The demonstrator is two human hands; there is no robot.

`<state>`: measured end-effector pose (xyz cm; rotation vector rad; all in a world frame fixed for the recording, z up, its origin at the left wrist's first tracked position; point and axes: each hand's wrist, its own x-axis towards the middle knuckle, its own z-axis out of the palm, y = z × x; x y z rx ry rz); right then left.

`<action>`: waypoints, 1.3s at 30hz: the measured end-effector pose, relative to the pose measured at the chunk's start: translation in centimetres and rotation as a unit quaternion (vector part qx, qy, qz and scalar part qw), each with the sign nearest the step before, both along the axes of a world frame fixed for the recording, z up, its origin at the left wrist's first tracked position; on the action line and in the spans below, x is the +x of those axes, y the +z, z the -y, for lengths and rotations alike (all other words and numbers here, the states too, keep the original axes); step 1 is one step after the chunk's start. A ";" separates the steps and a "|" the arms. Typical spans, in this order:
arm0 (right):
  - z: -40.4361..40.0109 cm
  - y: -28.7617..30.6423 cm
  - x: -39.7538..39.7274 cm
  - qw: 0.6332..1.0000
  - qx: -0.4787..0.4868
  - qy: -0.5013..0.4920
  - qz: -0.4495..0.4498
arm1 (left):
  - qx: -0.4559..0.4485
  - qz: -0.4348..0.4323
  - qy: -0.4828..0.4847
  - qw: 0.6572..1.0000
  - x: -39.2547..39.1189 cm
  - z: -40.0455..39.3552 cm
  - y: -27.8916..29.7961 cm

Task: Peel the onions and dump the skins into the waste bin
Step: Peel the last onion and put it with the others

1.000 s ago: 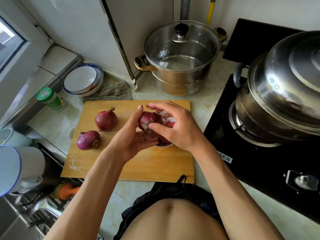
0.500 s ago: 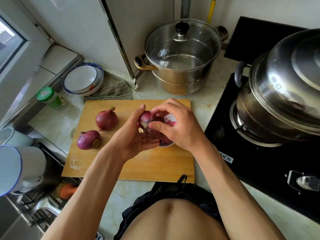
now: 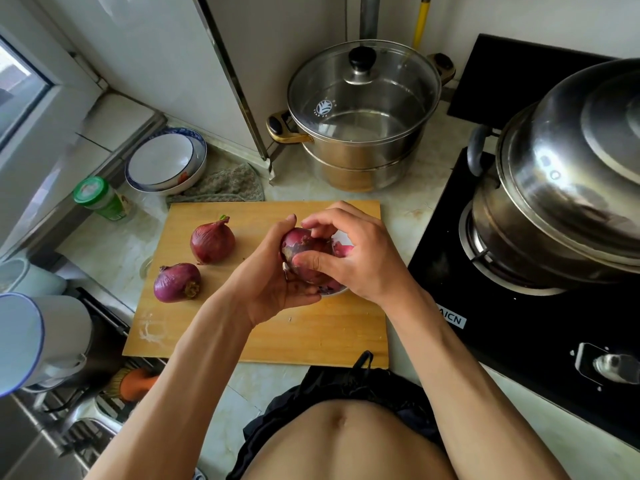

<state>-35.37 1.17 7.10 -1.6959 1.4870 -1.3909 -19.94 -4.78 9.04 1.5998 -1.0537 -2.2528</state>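
Step in hand: stripping the outer skin from one red onion, held above the cutting board on the desk. The left hand cradles it from below, fingers curled round the bulb. The right hand closes over the top, thumb and fingertips pinching at the skin. Both grips are closed on this onion.

A small white bowl sits on the board directly beneath the hands, mostly hidden; purple scraps show in it. Two unpeeled onions lie on the board to the left: one with a green sprout, one nearer the board's front edge. They are apart from each other and from the hands. No waste bin in view.

Judgement on technique:
- Keep the left hold steady and turn the bulb a little at a time.
- Catch a loose edge near the top and pull along the bulb, so the skin lifts in broad sheets.
- Work over the bowl so pieces drop there.

Risk: dry skin may tear into flakes and scatter on the board.
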 end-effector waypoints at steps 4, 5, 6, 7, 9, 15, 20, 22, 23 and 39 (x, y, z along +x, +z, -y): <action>0.1 0.0 -0.1 1.000 -0.009 0.001 0.003 | -0.005 0.000 0.004 1.000 -0.1 0.0 0.0; 0.0 0.1 -0.2 1.000 -0.009 0.003 0.005 | -0.007 0.002 0.005 1.000 -0.1 0.0 0.1; 0.0 0.1 -0.2 1.000 -0.009 0.005 0.006 | -0.007 0.004 0.004 1.000 -0.2 0.0 0.1; 0.0 0.2 -0.2 1.000 -0.010 0.008 0.008 | -0.006 0.005 0.002 1.000 -0.2 -0.1 0.2; 0.0 0.3 -0.3 1.000 -0.007 0.013 0.007 | -0.006 0.008 -0.004 1.000 -0.2 -0.1 0.2; 0.0 0.1 -0.2 1.000 0.000 0.009 0.003 | -0.012 0.007 0.004 1.000 -0.5 -0.2 0.5; -0.3 -0.2 -0.4 1.000 -0.004 -0.015 0.016 | -0.015 0.007 0.015 1.000 -0.6 -0.2 0.7; -0.3 -0.4 -0.3 1.000 -0.004 -0.022 0.016 | -0.016 0.005 0.029 0.999 -0.5 -0.2 0.7; -0.3 -0.5 -0.3 1.000 -0.003 -0.024 0.018 | -0.016 0.006 0.035 0.999 -0.5 -0.1 0.7; 0.1 -1.3 -0.9 0.985 0.042 0.014 0.165 | 0.018 0.004 0.042 0.999 0.0 0.0 0.4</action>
